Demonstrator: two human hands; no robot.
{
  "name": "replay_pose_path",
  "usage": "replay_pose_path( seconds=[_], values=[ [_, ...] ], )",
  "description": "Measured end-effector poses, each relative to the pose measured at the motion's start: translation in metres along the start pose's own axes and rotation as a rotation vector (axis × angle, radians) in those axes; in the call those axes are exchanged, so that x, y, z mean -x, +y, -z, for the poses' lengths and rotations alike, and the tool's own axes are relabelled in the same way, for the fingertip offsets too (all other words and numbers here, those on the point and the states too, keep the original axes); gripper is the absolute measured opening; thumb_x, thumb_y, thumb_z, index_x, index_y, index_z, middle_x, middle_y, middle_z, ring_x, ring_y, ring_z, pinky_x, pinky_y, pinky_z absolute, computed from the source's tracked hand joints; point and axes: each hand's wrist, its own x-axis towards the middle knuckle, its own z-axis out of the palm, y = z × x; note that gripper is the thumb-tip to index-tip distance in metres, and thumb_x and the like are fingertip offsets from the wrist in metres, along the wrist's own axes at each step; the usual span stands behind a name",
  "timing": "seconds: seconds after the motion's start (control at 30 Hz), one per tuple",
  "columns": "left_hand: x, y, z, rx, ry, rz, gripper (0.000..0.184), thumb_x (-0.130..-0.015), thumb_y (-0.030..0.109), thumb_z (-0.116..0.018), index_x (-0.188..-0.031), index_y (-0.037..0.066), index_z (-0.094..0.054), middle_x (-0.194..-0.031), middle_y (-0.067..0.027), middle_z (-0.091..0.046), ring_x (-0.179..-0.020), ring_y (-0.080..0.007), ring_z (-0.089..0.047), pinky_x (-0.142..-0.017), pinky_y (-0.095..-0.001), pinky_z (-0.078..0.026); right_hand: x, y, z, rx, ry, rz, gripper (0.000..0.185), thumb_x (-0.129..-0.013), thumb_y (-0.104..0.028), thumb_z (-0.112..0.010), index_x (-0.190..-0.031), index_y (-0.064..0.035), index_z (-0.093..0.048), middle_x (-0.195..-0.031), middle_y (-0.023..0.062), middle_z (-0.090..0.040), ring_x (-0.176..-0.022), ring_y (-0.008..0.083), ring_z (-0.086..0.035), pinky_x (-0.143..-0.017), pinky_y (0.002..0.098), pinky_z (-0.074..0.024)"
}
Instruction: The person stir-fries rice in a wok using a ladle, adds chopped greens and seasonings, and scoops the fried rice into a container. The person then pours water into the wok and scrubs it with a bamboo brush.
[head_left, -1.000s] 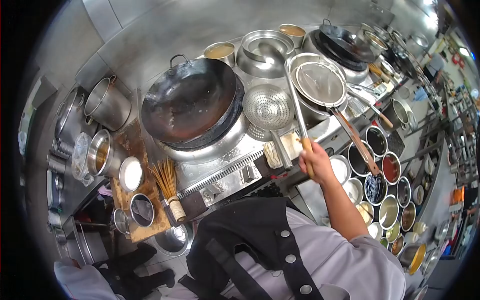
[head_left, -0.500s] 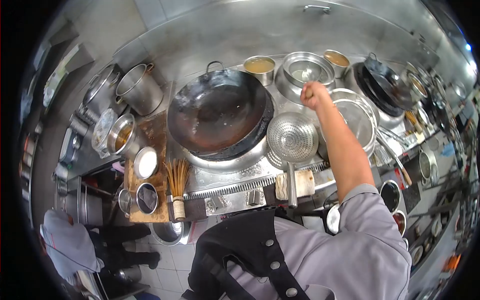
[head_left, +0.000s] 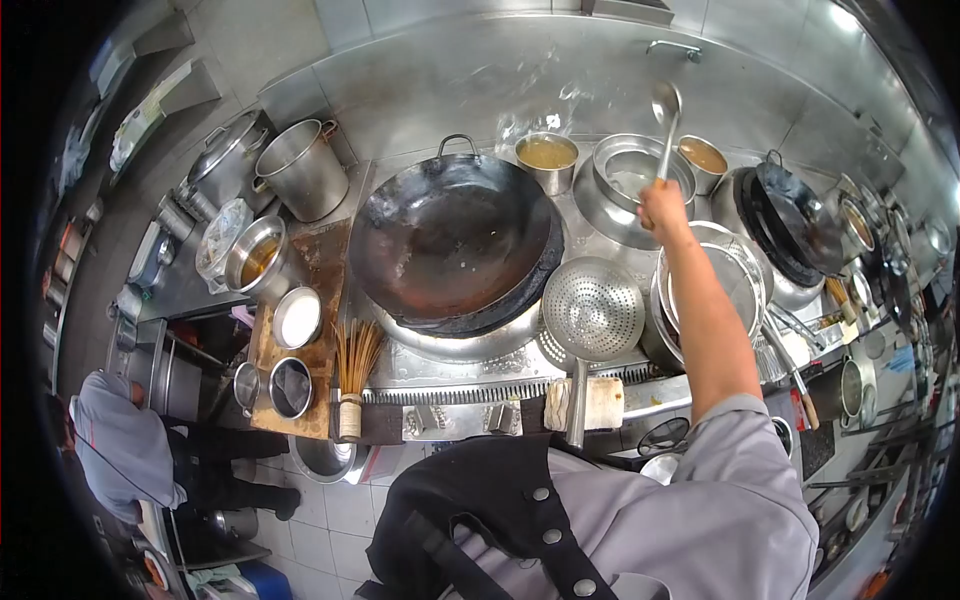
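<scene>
My right hand (head_left: 663, 208) is closed around the handle of a metal ladle (head_left: 666, 108). The ladle points up and away from me, its bowl raised in front of the steel back wall. Just below and left of the handle is a round steel pot (head_left: 612, 208) with a basin-like rim. Under my forearm lie round wire strainers (head_left: 735, 285), partly covered by it. A large dark wok (head_left: 450, 240) sits on the burner to the left. Between wok and arm rests a perforated skimmer (head_left: 595, 310), its handle toward me. My left hand is out of view.
Pots of yellowish liquid (head_left: 547, 153) and brownish liquid (head_left: 702, 157) stand along the back. A bamboo brush (head_left: 355, 370) and bowls on a wooden board (head_left: 270, 410) are at the left. A second wok (head_left: 800, 215) is at right. Another person (head_left: 130, 435) stands at lower left.
The ladle has risen from the round pot and now shows above it. Splashes have appeared on the back wall behind the wok. The head view has shifted slightly.
</scene>
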Motion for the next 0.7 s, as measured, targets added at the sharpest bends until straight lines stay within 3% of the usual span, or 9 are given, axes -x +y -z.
replay_pose_path(
  seconds=[0.07,0.17,0.23,0.3,0.37,0.47,0.57,0.63,0.7],
  values=[
    [-0.003,0.001,-0.006,0.015,0.009,-0.018,0.04,-0.098,0.021,-0.069,-0.132,0.002,-0.06,-0.117,-0.0109,-0.069,-0.102,-0.0185,-0.067,-0.09,-0.0329,-0.053,-0.011,0.013,0.029,0.022,-0.077,-0.056,0.006,-0.085,0.001,-0.061,-0.086,-0.0013,-0.056,-0.067,0.0065,-0.05,-0.053,0.0169,-0.053,-0.042,0.0318,-0.0387],
    [0.001,0.007,0.001,0.03,0.024,-0.016,0.04,-0.099,0.021,-0.069,-0.133,0.002,-0.059,-0.119,-0.0111,-0.068,-0.103,-0.0184,-0.067,-0.091,-0.033,-0.053,-0.018,0.014,0.04,-0.124,-0.133,-0.364,0.009,-0.085,0.003,-0.059,-0.082,-0.0044,-0.054,-0.063,0.0049,-0.05,-0.053,0.0159,-0.054,-0.044,0.0295,-0.0407],
    [0.0,0.01,-0.001,0.037,0.029,-0.019,0.04,-0.099,0.021,-0.068,-0.134,0.002,-0.059,-0.12,-0.0112,-0.068,-0.104,-0.0184,-0.067,-0.092,-0.033,-0.053,-0.025,0.0,0.033,-0.545,-0.039,-0.5,0.015,-0.086,0.005,-0.056,-0.077,-0.0069,-0.052,-0.06,0.0027,-0.049,-0.052,0.0154,-0.055,-0.046,0.0282,-0.0419],
    [0.001,0.01,0.0,0.055,0.038,0.003,0.041,-0.1,0.021,-0.068,-0.134,0.002,-0.058,-0.121,-0.0113,-0.068,-0.105,-0.0184,-0.066,-0.092,-0.033,-0.053,-0.04,-0.024,0.024,-0.642,-0.143,-0.441,0.015,-0.088,0.004,-0.054,-0.079,-0.0076,-0.052,-0.061,0.0016,-0.048,-0.053,0.0156,-0.056,-0.048,0.0283,-0.0443],
    [0.001,0.014,-0.009,0.062,0.04,0.013,0.041,-0.1,0.021,-0.068,-0.135,0.002,-0.058,-0.121,-0.0114,-0.068,-0.106,-0.0184,-0.066,-0.093,-0.0331,-0.053,-0.056,-0.053,0.008,-0.942,-0.135,-0.597,0.012,-0.09,0.0,-0.055,-0.082,-0.0083,-0.053,-0.063,0.0018,-0.05,-0.054,0.0156,-0.056,-0.048,0.0284,-0.0433],
    [0.006,0.015,-0.015,0.073,0.04,0.029,0.041,-0.1,0.021,-0.067,-0.136,0.002,-0.057,-0.123,-0.0115,-0.067,-0.107,-0.0184,-0.066,-0.093,-0.0331,-0.053,-0.068,-0.045,0.001,-0.99,-0.28,-0.566,0.012,-0.09,-0.004,-0.059,-0.08,-0.0075,-0.054,-0.068,0.0055,-0.056,-0.057,0.0167,-0.057,-0.047,0.0296,-0.0417],
    [0.01,0.015,-0.018,0.08,0.041,0.043,0.042,-0.101,0.02,-0.067,-0.137,0.001,-0.057,-0.124,-0.0116,-0.067,-0.108,-0.0184,-0.066,-0.094,-0.0331,-0.053,-0.063,-0.004,0.009,-0.761,-0.429,-0.348,0.009,-0.089,-0.004,-0.061,-0.084,-0.006,-0.054,-0.07,0.0051,-0.056,-0.06,0.0171,-0.058,-0.05,0.0316,-0.0445],
    [0.011,0.014,-0.019,0.08,0.041,0.044,0.042,-0.101,0.02,-0.066,-0.138,0.001,-0.056,-0.125,-0.0117,-0.067,-0.109,-0.0183,-0.066,-0.095,-0.0332,-0.053,-0.046,0.007,0.014,-0.58,-0.271,-0.359,0.006,-0.089,-0.004,-0.06,-0.092,-0.0038,-0.055,-0.069,0.0063,-0.054,-0.054,0.0176,-0.054,-0.047,0.0332,-0.041],
    [0.009,0.015,-0.019,0.08,0.037,0.04,0.043,-0.102,0.02,-0.066,-0.138,0.001,-0.056,-0.126,-0.0118,-0.067,-0.11,-0.0183,-0.066,-0.095,-0.0332,-0.053,-0.03,0.014,0.027,0.015,-0.108,-0.152,0.008,-0.087,-0.003,-0.061,-0.093,-0.0012,-0.055,-0.068,0.0073,-0.052,-0.051,0.0183,-0.051,-0.043,0.0331,-0.0366]
  ],
)
